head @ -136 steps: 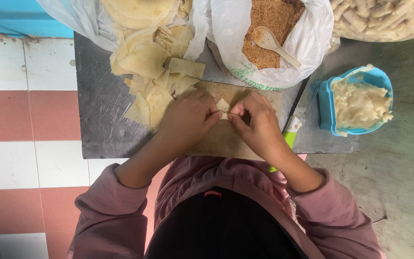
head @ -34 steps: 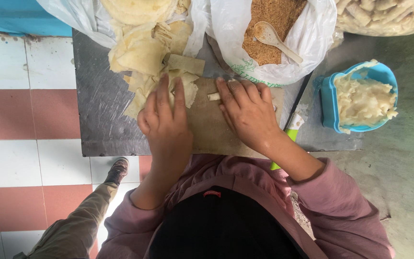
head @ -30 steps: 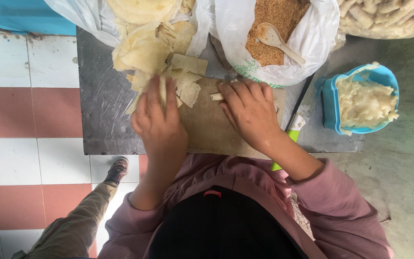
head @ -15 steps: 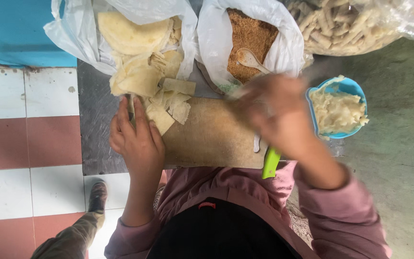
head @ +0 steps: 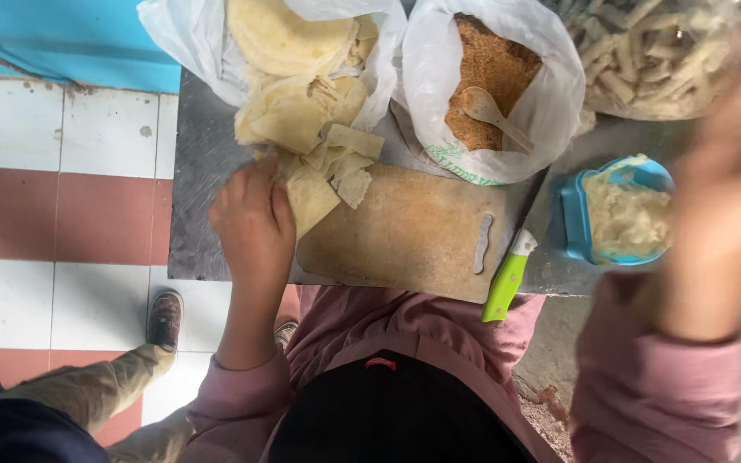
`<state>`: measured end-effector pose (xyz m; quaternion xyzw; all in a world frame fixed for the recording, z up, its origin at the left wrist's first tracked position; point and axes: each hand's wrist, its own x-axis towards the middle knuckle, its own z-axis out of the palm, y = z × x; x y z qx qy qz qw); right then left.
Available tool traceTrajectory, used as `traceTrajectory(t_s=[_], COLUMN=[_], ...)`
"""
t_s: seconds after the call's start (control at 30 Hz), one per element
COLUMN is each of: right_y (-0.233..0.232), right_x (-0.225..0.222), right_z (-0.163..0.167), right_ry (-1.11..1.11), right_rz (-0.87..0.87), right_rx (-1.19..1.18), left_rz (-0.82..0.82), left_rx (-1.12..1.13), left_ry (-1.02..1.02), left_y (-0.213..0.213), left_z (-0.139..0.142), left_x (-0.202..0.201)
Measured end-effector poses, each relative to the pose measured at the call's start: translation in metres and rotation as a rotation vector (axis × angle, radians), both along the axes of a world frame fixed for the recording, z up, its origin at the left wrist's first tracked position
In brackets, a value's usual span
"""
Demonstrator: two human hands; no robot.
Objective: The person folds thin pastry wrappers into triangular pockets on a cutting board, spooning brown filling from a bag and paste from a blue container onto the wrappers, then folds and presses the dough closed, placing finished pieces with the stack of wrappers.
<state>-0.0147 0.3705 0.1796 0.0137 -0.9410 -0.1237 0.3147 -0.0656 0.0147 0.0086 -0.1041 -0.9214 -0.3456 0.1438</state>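
Head view shows the left hand (head: 255, 227) lying flat, fingers spread, on cut wrapper pieces (head: 328, 176) at the cutting board's (head: 405, 236) far-left corner. Right hand (head: 731, 201) is blurred over the blue tub (head: 619, 219); grip unclear. Best lift one wrapper cleanly.

A wooden spoon (head: 492, 113) is lying in a bag of crumbs (head: 492, 69); a green-handled knife (head: 508, 279) is resting beside a blue tub (head: 617, 214)
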Motion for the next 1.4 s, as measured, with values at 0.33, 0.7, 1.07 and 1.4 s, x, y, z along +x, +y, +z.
traceTrajectory(t_s=[0.33,0.7,1.07,1.4], right_y=[-0.184,-0.145,-0.142,-0.096], right_x=[-0.049,-0.032,0.024,0.045], right_z=[-0.159,-0.114,-0.128,-0.155], right_ry=[-0.599,-0.564,-0.441,-0.305], right_rz=[0.794,0.754,0.459,0.437], right_rx=[-0.479,-0.739,-0.850,-2.273], left_rz=[0.102,-0.246,-0.447,-0.336], left_rx=[0.331,1.181,1.162,1.215], left_ry=[-0.093,-0.792,-0.668,-0.663], left_y=[-0.030,-0.005,0.037,0.045], left_z=[-0.005,-0.028,-0.025,-0.037], left_x=[0.015,0.035,0.055,0.057])
